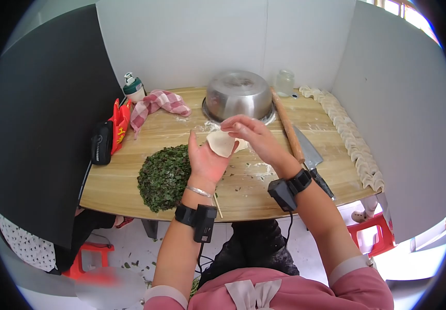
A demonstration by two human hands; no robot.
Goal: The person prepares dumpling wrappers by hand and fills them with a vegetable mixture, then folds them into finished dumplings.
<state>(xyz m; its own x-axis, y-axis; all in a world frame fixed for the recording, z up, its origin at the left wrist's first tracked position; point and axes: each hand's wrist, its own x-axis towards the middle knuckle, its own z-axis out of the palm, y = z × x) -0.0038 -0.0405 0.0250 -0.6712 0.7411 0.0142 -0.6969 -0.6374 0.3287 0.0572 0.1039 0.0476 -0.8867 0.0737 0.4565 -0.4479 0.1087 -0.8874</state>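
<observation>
A round, pale dumpling wrapper (220, 144) lies across the fingers of my left hand (206, 165), which is turned palm up with the thumb stretched out. Just above and to the right of it, my right hand (251, 135) is held with its fingers extended, bare of anything, the fingertips close over the wrapper's far edge. Behind my left fingers another pale piece of dough (241, 145) shows in part on the table. A heap of chopped dark green leaves (164, 178) sits at my left wrist, and a pair of chopsticks (218, 205) lies partly hidden beside that wrist.
An upturned metal basin (238, 98) stands at the back of the wooden table (114, 191). Rightward lie a rolling pin (288, 124), a cleaver (308, 150) and a row of folded dumplings (352, 139). A glass jar (285, 82), checked cloth (158, 106) and red packet (120, 126) are also there.
</observation>
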